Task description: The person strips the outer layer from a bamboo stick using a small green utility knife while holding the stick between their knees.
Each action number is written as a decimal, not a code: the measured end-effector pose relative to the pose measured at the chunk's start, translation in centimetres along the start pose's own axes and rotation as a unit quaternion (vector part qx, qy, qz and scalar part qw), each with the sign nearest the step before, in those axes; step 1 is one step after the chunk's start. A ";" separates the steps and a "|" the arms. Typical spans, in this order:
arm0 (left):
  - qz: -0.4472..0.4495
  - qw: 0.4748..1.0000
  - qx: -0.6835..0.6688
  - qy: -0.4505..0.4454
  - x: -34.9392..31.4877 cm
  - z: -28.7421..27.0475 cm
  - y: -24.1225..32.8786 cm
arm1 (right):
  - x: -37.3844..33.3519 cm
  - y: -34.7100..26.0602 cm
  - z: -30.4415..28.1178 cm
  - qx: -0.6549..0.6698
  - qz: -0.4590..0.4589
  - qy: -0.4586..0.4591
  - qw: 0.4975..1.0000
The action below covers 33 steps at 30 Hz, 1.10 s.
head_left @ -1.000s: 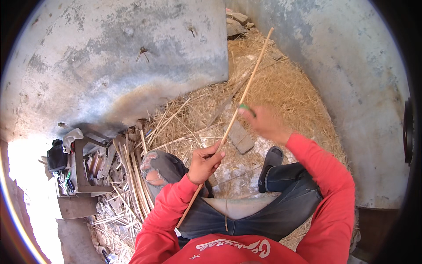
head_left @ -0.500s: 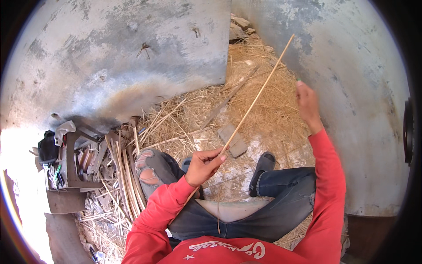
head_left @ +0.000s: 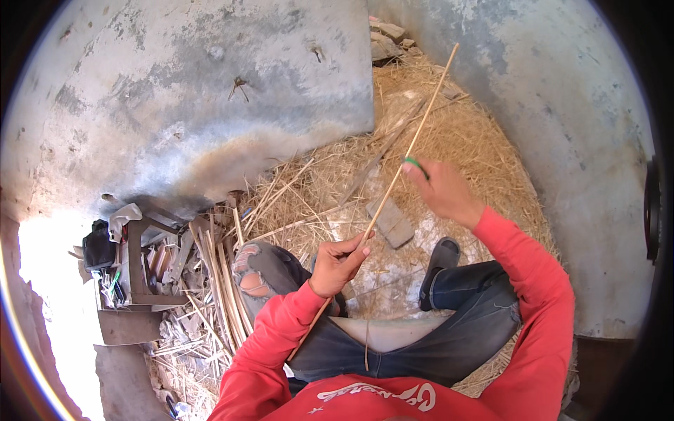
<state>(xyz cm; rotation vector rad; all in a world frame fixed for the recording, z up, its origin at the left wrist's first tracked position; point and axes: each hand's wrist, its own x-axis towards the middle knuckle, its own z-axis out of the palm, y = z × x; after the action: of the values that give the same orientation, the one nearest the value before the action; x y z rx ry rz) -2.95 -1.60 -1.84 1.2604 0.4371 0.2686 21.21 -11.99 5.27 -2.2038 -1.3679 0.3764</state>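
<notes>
My left hand [head_left: 337, 269] is closed round a long thin pale wooden stick [head_left: 393, 182], pinched between thumb and fingers. The stick slants up and away to the right, and its lower end passes under my left forearm toward my lap. My right hand [head_left: 449, 191], slightly blurred, is closed on a small green object [head_left: 415, 167] whose kind I cannot make out. That object is right by the upper half of the stick; whether it touches is unclear.
Dry straw shavings [head_left: 484, 140] cover the floor, with a flat grey brick [head_left: 391, 224] among them. Split sticks [head_left: 223, 281] lie at my left, beside a wooden frame [head_left: 140, 298] holding a black pouch [head_left: 99, 245]. Grey walls [head_left: 210, 77] stand ahead and to the right.
My right hand has swung left and nearer, from beside the right wall to the stick, carrying the green object. The left hand keeps its hold on the stick. The view has shifted slightly.
</notes>
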 end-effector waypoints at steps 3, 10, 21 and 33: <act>0.017 1.000 -0.013 0.016 0.7 0.3 -0.1 | -3.0 -1.9 3.4 0.003 -0.089 -0.063 0.994; 0.015 1.000 0.004 0.016 0.4 -0.2 -0.3 | 0.7 1.0 1.3 0.004 0.041 0.009 0.999; 0.041 0.994 0.065 0.078 0.6 -0.4 -1.0 | -1.4 -1.4 4.2 0.014 -0.058 -0.037 0.998; 0.043 0.991 0.093 0.081 0.7 -0.8 -2.1 | -0.9 -0.9 3.6 0.040 -0.030 -0.024 0.998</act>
<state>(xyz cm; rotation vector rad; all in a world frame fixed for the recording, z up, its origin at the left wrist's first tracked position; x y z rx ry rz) -2.74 -1.23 -4.13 1.4468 0.5580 0.4121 18.41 -11.50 2.76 -2.0976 -1.4156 0.4560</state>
